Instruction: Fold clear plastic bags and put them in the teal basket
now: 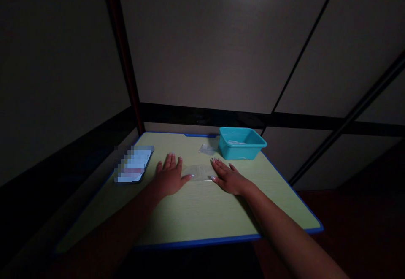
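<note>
A clear plastic bag (200,172) lies flat on the pale tabletop, between my two hands. My left hand (171,177) rests palm down at the bag's left side, fingers stretched out and the thumb tip at its edge. On the other side, my right hand (230,179) is also spread, its thumb and fingertips at the bag's right end. Neither hand grips anything. A smaller clear plastic piece (207,149) lies farther back, beside a turquoise plastic basket (242,150). Something clear or whitish shows inside the basket.
A phone (134,165) with a lit, blurred-out screen lies at the table's left edge. The table (196,215) has a blue rim. Dark panelled walls (202,51) stand close behind it and to the left.
</note>
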A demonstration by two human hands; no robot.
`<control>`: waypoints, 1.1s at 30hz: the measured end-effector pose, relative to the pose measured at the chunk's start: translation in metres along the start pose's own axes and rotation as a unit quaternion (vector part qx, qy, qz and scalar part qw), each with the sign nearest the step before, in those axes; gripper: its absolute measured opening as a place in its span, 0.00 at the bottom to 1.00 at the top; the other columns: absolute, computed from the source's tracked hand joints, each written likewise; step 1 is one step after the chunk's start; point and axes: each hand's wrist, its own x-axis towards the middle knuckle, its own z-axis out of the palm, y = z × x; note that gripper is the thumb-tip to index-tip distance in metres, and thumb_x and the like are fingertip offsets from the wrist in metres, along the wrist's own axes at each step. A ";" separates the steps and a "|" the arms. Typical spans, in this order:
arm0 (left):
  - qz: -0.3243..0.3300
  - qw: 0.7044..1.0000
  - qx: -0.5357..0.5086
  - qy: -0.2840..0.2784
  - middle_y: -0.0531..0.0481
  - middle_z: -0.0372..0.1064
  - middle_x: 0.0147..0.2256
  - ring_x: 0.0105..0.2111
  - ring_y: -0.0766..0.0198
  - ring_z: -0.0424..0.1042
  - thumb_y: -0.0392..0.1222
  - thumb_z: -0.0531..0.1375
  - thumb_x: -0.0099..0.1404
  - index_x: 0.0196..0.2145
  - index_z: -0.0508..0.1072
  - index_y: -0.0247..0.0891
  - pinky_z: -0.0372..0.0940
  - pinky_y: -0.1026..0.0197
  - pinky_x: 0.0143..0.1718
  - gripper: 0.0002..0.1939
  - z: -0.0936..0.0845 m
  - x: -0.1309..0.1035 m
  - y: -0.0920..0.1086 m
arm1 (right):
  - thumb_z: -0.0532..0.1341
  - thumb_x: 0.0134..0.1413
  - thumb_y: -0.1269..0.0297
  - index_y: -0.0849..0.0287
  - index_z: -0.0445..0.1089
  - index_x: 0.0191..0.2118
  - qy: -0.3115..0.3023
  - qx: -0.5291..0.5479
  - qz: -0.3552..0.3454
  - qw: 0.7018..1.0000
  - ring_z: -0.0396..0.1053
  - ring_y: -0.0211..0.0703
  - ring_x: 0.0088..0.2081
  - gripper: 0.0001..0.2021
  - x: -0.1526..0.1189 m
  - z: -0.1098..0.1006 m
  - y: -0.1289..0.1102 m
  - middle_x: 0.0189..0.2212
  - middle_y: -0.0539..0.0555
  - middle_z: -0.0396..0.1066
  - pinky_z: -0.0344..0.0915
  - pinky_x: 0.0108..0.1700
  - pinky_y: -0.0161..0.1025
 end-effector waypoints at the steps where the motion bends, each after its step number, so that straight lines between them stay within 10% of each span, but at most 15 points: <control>1: 0.000 1.000 -0.001 -0.004 0.29 0.30 0.63 0.63 0.46 0.27 0.63 0.42 0.63 0.64 0.43 0.28 0.37 0.37 0.57 0.42 0.001 0.001 0.000 | 0.43 0.60 0.49 0.56 0.30 0.66 0.000 -0.001 0.000 1.000 0.29 0.46 0.65 0.33 0.000 0.000 0.000 0.66 0.55 0.29 0.34 0.61 0.59; 12: -0.022 0.999 -0.014 0.020 0.29 0.31 0.63 0.63 0.45 0.29 0.63 0.44 0.62 0.63 0.43 0.26 0.40 0.39 0.57 0.43 0.004 0.003 -0.002 | 0.42 0.60 0.47 0.55 0.29 0.66 0.003 0.009 0.002 1.000 0.30 0.46 0.65 0.34 0.003 0.005 0.005 0.66 0.55 0.30 0.33 0.61 0.58; 20: -0.015 0.985 -0.021 0.172 0.34 0.64 0.51 0.53 0.50 0.60 0.52 0.50 0.64 0.52 0.66 0.29 0.53 0.53 0.52 0.27 -0.009 0.015 -0.012 | 0.43 0.60 0.49 0.57 0.31 0.66 0.005 0.011 0.006 1.000 0.30 0.45 0.65 0.34 0.000 0.000 0.001 0.66 0.55 0.30 0.35 0.61 0.57; 33: -0.061 0.989 0.039 0.127 0.35 0.68 0.40 0.45 0.49 0.64 0.58 0.51 0.61 0.40 0.70 0.27 0.55 0.56 0.47 0.27 -0.012 0.022 -0.027 | 0.46 0.59 0.47 0.55 0.31 0.66 0.027 0.035 -0.009 0.999 0.31 0.49 0.65 0.35 0.000 0.000 0.006 0.66 0.56 0.29 0.38 0.60 0.60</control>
